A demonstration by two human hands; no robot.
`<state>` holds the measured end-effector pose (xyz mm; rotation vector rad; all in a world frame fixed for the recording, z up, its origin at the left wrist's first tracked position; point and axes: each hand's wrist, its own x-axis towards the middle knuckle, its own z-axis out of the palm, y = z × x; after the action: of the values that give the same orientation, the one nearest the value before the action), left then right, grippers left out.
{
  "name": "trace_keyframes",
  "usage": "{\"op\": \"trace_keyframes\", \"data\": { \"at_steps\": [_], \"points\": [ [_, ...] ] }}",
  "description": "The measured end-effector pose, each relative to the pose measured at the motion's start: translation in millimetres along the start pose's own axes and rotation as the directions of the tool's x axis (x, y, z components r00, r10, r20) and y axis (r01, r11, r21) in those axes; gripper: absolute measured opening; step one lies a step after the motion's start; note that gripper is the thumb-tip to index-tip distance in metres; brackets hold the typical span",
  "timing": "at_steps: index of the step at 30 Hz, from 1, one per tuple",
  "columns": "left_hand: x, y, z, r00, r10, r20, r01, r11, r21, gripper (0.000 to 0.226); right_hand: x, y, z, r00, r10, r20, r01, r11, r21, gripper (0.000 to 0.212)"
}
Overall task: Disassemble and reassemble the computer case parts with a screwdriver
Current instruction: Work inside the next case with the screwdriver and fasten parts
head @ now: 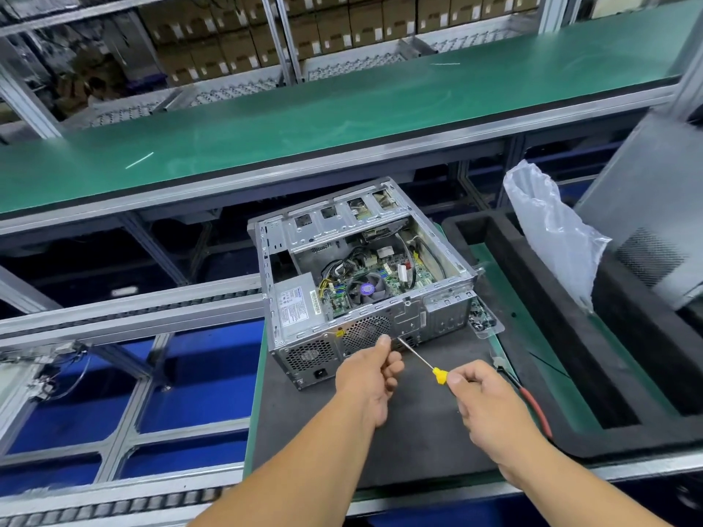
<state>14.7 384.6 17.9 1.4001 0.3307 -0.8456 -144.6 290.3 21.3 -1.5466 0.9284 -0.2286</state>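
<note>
While cardboard boxes (pixel 342 28) fill shelving behind a long green conveyor (pixel 304 116), an open computer case (pixel 365 275) lies on the bench's dark mat (pixel 418 431). Right hand (pixel 490 405) fingers grip the yellow screwdriver (pixel 430 367), tip at the case's rear panel; left hand (pixel 369 378) fingers pinched at the tip.

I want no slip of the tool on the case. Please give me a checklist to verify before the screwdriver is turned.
1. Right hand grips the yellow handle of the screwdriver: ok.
2. Tip rests on the rear panel of the computer case: ok.
3. Tip seated in a screw head: cannot tell, too small.
4. Left hand fingers steady the shaft near the tip: ok.
5. Case lies flat on the dark mat: ok.
</note>
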Motion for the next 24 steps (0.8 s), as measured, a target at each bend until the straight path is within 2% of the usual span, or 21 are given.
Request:
{"op": "trace_keyframes", "data": {
  "at_steps": [6, 14, 24],
  "points": [
    [5.0, 2.0, 0.8, 0.998, -0.058, 0.026, 0.061, 0.987, -0.148, 0.023, -1.1, 5.4, 3.8, 0.999, 0.001, 0.053, 0.001, 0.999, -0.040, 0.016],
    [13.1, -8.4, 8.7, 0.993, -0.114, -0.026, 0.109, 0.982, -0.153, 0.022, 0.1, 8.3, 11.3, 0.999, 0.011, 0.045, -0.008, 0.998, -0.059, 0.017],
    [21.7, -19.9, 10.0, 0.987, -0.152, -0.049, 0.139, 0.969, -0.206, 0.024, -4.3, 20.2, 21.6, 0.999, 0.044, 0.030, -0.044, 0.999, 0.000, 0.013]
  ]
}}
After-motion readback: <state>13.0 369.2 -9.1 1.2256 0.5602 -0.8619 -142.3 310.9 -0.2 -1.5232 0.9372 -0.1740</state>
